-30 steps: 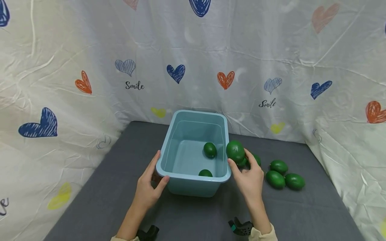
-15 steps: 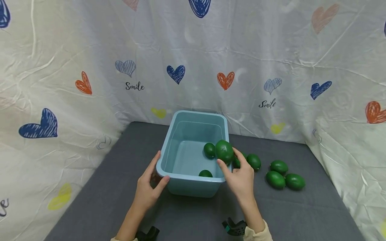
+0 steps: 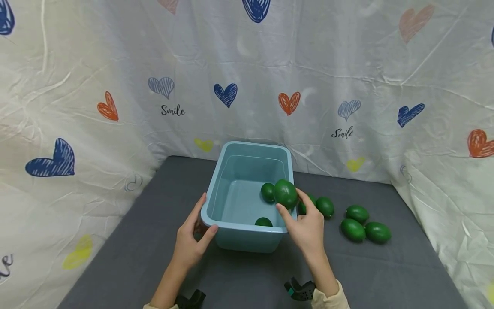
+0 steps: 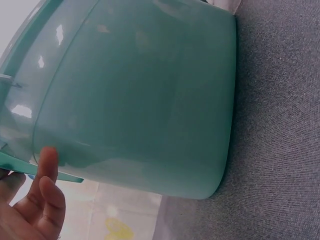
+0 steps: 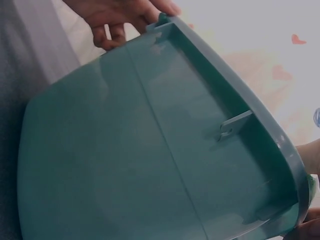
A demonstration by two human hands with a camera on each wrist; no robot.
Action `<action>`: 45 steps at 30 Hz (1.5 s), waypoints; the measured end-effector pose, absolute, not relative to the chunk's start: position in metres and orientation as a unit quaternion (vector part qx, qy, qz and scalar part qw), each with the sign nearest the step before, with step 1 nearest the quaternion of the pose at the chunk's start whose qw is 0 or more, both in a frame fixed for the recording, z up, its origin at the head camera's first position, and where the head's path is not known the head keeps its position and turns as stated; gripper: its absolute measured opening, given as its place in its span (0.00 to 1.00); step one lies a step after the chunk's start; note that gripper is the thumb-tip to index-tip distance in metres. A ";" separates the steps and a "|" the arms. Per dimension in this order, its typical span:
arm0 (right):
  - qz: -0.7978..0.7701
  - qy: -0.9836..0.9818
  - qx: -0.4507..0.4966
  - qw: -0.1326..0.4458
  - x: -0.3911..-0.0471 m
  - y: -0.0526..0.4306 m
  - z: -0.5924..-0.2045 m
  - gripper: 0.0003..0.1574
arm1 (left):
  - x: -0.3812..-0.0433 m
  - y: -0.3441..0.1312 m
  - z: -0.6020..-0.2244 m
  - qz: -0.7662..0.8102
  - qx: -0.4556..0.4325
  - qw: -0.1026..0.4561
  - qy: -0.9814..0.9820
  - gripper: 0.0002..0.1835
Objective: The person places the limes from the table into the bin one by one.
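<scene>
The light-blue plastic bin (image 3: 251,240) stands on the table, its front left corner held by my left hand (image 3: 191,240). In the left wrist view, curled fingers (image 4: 49,200) of that hand show beside the bin wall. My right hand (image 3: 308,225) grips a glossy dark-green oval fruit (image 3: 285,194) between thumb and fingers, over the bin's right rim. A sliver of the fruit (image 5: 312,186) shows past the rim in the right wrist view. Inside the bin lie two more green fruits, one near the right wall (image 3: 267,193) and one partly hidden behind the front rim (image 3: 263,222).
Several green fruits lie on the grey tabletop (image 3: 386,274) right of the bin: a cluster (image 3: 353,230) farther out, and two nearer, one (image 3: 325,207) in view and another partly behind my right hand. A white curtain (image 3: 254,51) printed with hearts hangs behind and beside the table.
My right hand has carried the green fruit leftward from beside the bin to over its right rim, moving only slightly in the last half second. My left hand keeps its hold on the bin.
</scene>
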State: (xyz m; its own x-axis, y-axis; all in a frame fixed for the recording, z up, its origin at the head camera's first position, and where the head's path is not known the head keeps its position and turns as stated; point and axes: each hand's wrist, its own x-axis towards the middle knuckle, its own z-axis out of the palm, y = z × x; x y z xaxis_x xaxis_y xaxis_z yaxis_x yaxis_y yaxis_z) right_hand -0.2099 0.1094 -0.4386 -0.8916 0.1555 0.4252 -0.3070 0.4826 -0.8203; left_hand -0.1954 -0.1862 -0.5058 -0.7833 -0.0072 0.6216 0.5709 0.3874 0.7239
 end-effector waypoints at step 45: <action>0.405 -0.868 -0.083 0.276 -0.201 0.218 -0.478 0.39 | -0.192 -0.184 -0.496 -0.560 -0.142 0.257 -0.774 0.42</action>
